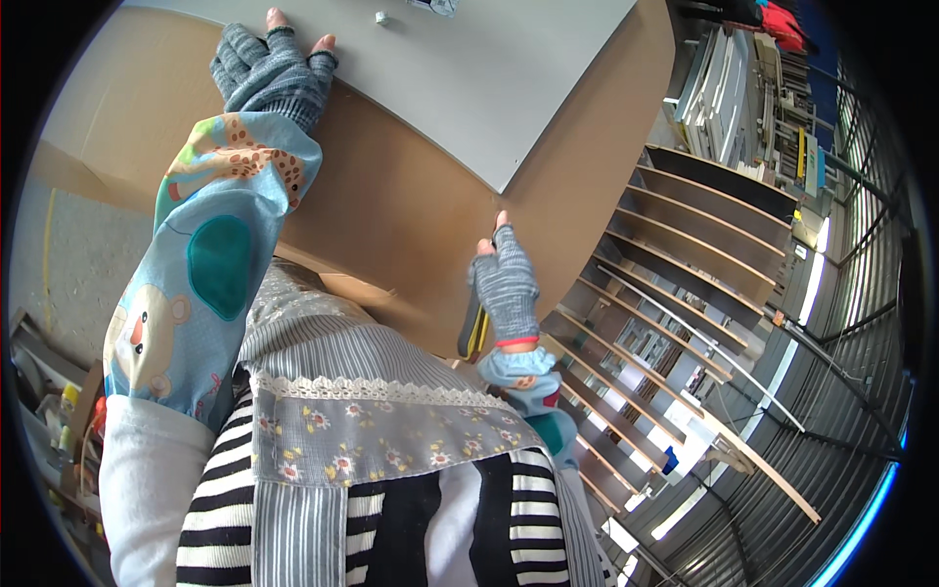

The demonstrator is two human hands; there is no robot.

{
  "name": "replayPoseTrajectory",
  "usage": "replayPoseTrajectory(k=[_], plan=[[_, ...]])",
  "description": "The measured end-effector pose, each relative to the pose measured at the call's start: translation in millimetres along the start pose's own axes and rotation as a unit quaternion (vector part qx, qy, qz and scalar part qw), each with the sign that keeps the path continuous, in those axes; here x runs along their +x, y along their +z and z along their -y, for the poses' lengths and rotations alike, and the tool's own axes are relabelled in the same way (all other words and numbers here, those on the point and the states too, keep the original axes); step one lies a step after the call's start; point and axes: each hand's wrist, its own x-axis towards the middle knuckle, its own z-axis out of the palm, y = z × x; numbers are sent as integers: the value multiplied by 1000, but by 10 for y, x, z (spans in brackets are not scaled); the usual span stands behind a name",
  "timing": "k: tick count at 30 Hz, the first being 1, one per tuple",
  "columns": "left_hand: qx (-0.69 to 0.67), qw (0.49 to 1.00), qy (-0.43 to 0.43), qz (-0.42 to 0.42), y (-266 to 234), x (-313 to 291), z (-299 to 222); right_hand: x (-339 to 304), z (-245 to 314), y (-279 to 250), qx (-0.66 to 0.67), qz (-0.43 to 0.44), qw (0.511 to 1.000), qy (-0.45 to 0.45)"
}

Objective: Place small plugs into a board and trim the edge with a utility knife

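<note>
Left hand [272, 73]'s spread out across the near edge of the grey panel [469, 88] at top of frame, hiding a bit of that edge. Right hand [507, 284], mid-frame, is curled round a yellow-and-black tool [473, 335], index finger toward the panel's corner. Brown cardboard [391, 176] sits underneath; slatted racking [699, 233] and stacked boards [719, 93] crowd the right side.

One left hand [269, 70] and one right hand [505, 284] wear two gloves [513, 293], with four bare fingertips [275, 18]. There are two oversleeves [220, 259], one apron [381, 435], one grey board [479, 88], one tool [476, 333] and one small white bit [381, 18]. At least six shelves [716, 197] line one rack [675, 266].
</note>
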Motion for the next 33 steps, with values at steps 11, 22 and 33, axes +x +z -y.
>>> replayPoseTrajectory(k=[11,22,33], plan=[[-7,1000,10,-11,49,20,15,324,-27,-280,120,59,990,36],[-5,1000,8,-10,3,47,-5,282,183,-695,154,232,953,120],[3,1000,10,1,14,49,-18,420,129,-686,-106,150,983,25]])
